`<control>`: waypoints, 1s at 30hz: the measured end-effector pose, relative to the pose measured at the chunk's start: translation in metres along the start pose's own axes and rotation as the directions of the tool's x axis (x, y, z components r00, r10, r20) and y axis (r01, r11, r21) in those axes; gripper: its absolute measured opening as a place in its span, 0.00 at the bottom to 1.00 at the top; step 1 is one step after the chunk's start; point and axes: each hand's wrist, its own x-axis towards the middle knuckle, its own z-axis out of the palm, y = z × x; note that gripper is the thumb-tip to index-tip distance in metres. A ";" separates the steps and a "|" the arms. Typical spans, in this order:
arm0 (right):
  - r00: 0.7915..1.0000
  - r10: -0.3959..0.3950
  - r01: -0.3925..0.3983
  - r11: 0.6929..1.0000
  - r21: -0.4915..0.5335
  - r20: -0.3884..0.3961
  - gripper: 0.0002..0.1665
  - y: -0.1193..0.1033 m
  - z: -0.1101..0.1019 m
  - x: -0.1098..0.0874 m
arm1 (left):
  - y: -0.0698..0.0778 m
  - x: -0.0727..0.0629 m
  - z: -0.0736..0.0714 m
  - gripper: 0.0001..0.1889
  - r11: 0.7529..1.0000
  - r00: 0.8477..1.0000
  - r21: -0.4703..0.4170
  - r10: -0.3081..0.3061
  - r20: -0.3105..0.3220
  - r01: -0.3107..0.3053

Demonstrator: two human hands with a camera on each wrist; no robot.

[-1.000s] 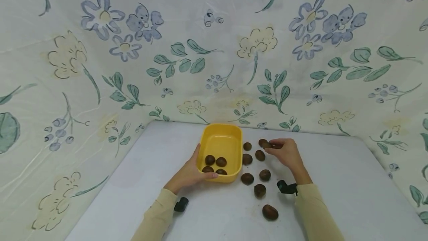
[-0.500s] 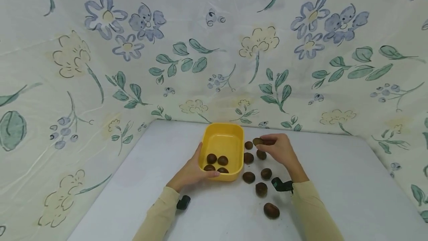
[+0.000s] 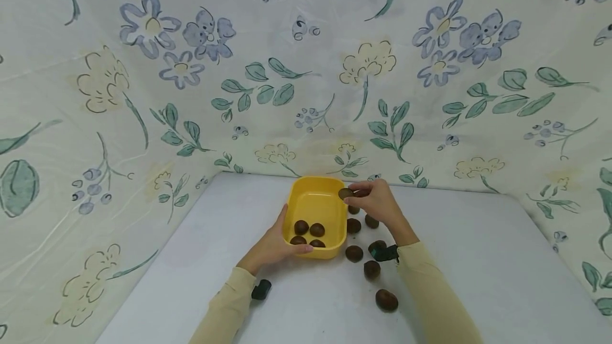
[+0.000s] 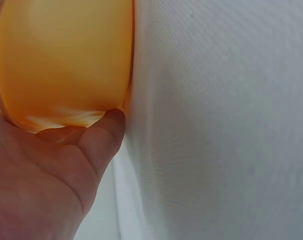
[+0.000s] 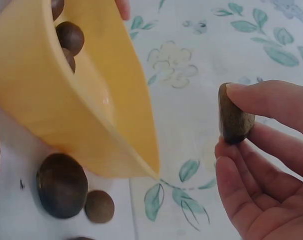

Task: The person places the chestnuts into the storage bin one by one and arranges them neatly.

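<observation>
A yellow plastic container (image 3: 313, 203) stands at the middle back of the table, with several brown chestnuts (image 3: 317, 230) at its near end. My left hand (image 3: 272, 246) grips its near left corner, thumb over the near rim; the left wrist view shows the palm and a finger against the container wall (image 4: 66, 65). Between thumb and fingertips my right hand (image 3: 382, 206) pinches another chestnut (image 5: 235, 117), raised at the container's right rim in the head view. Loose chestnuts (image 3: 354, 253) lie on the table to the right of the container, some partly covered by the right hand and wrist.
The white table (image 3: 177, 259) runs up to a floral-patterned cloth (image 3: 268, 115) behind and at the sides. A black wrist camera (image 3: 385, 253) on the right arm overlaps one loose chestnut. The nearest chestnut (image 3: 386, 300) lies toward the front.
My right hand has lifted a chestnut from the back of the loose group and carried it left to the container's right rim. The left hand keeps its hold on the container.
</observation>
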 end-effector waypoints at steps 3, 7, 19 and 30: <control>1.000 -0.012 0.012 1.000 0.005 0.016 0.25 -0.004 0.006 0.006 | 0.000 0.000 0.000 0.74 1.000 1.000 -0.001 0.001 -0.001 -0.001; 0.998 -0.044 0.043 0.999 0.028 0.038 0.24 -0.007 0.015 0.012 | 0.000 0.001 0.000 0.74 1.000 1.000 -0.002 0.008 0.001 -0.008; 0.996 -0.049 0.045 0.997 0.062 0.075 0.21 -0.019 0.046 0.029 | 0.000 0.000 0.000 0.73 1.000 1.000 -0.001 0.001 0.007 -0.001; 0.991 -0.077 0.073 0.996 0.045 0.107 0.20 -0.017 0.077 0.045 | -0.001 0.002 0.001 0.73 1.000 1.000 0.010 -0.002 0.001 0.002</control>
